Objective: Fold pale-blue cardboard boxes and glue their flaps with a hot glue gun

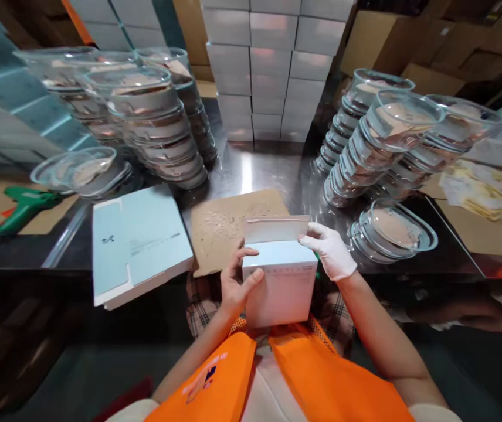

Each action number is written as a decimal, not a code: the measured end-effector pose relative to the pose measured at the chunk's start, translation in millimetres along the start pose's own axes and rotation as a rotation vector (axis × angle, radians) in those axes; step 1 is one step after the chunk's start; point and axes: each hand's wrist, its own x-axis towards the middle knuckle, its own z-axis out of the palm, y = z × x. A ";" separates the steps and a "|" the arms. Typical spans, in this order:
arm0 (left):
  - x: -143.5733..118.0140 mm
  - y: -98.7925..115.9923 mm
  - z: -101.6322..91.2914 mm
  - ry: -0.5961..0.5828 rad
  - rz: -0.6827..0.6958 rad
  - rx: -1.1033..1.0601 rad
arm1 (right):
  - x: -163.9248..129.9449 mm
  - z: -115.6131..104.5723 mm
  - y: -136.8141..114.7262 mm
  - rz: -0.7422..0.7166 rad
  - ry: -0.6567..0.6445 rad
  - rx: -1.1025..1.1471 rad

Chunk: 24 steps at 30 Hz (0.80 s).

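In front of my body I hold a white box (pixel 281 293) with an upright flap (pixel 277 230) along its far top edge. My bare left hand (pixel 238 280) grips the box's left side, thumb on the near face and a finger over the top. My right hand (pixel 329 249), in a white glove, pinches the flap's right end at the box's far right corner. Behind the box lies a piece of brown cardboard (pixel 220 225) with bits of residue on it. A stack of flat white boxes or blanks (pixel 145 240) lies to the left.
Stacks of clear oval containers (pixel 154 117) stand back left, and more clear containers (pixel 378 140) stand right. White boxes (pixel 272 76) are piled at the back of the metal table (pixel 251 170). A green glue gun (pixel 24 208) lies far left.
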 end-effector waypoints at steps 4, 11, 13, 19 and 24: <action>1.9 -5.9 0.4 0.053 0.036 -0.188 | -4.8 -13.4 5.6 -0.188 -0.146 -0.033; 8.1 2.3 -10.8 -0.117 0.228 -0.005 | -14.8 -10.3 0.1 -0.610 -0.445 -0.360; 8.3 6.9 -12.1 -0.128 0.257 0.024 | -15.2 -4.2 2.7 -0.611 -0.453 -0.354; 7.0 9.8 -7.5 -0.078 0.223 -0.029 | -22.3 18.0 35.2 -0.560 0.078 -0.102; 15.2 2.6 -12.6 0.179 0.072 -0.071 | -44.7 21.9 74.6 -0.630 0.232 -0.233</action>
